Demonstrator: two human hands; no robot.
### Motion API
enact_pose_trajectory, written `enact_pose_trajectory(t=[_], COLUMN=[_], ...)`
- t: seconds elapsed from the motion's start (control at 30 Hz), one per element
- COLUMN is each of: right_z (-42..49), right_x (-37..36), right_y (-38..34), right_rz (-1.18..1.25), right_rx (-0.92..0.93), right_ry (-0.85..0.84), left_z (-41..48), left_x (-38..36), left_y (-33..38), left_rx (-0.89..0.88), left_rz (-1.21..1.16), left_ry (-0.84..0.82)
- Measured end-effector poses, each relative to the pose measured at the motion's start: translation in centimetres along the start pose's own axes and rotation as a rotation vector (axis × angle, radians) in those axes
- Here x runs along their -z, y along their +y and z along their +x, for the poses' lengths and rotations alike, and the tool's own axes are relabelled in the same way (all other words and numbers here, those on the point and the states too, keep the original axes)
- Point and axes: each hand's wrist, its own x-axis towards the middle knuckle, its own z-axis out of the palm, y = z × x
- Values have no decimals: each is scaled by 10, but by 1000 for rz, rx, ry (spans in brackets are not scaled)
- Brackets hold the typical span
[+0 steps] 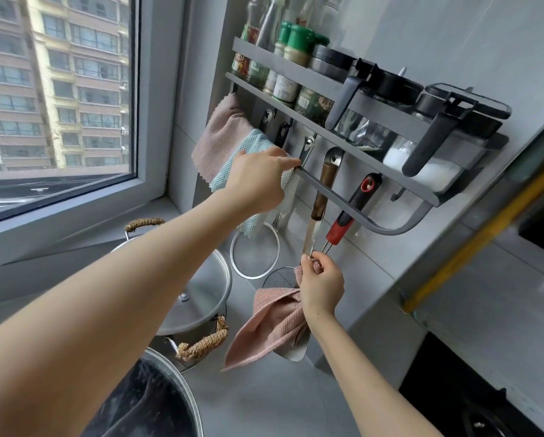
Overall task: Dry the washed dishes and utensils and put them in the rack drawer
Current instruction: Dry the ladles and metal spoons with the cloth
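My right hand (321,287) is closed on a pink cloth (269,329), bunched around the metal shaft of a wooden-handled spatula (322,190) that hangs from a hook on the grey wall rack (387,116). The spatula's blade (297,353) shows below the cloth. My left hand (258,181) reaches up to the rack's towel rail (333,192) and pinches a light blue cloth (250,149) draped over it. A second pink cloth (220,137) hangs on the rail to the left.
A red-and-black-handled skimmer (346,216) and a round mesh strainer (254,250) hang beside the spatula. Spice bottles and jars fill the rack shelf. A lidded steel pot (198,291) with rope handles stands on the counter below, another pot (170,389) nearer me. A window is at the left.
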Motion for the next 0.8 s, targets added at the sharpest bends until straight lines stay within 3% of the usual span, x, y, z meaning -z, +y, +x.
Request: enact_pose_trajectory(t=[0.53,0.8], right_z=[-7,-43], right_x=[9,58], right_y=[-9,-23], right_rz=[75,177], right_rx=[-59,171], right_ry=[-77,-189], left_z=[-9,-65], left_x=[10,45], left_y=[3,-2], left_rx=[-14,118], left_rz=[16,-27], left_ry=[-88,-16])
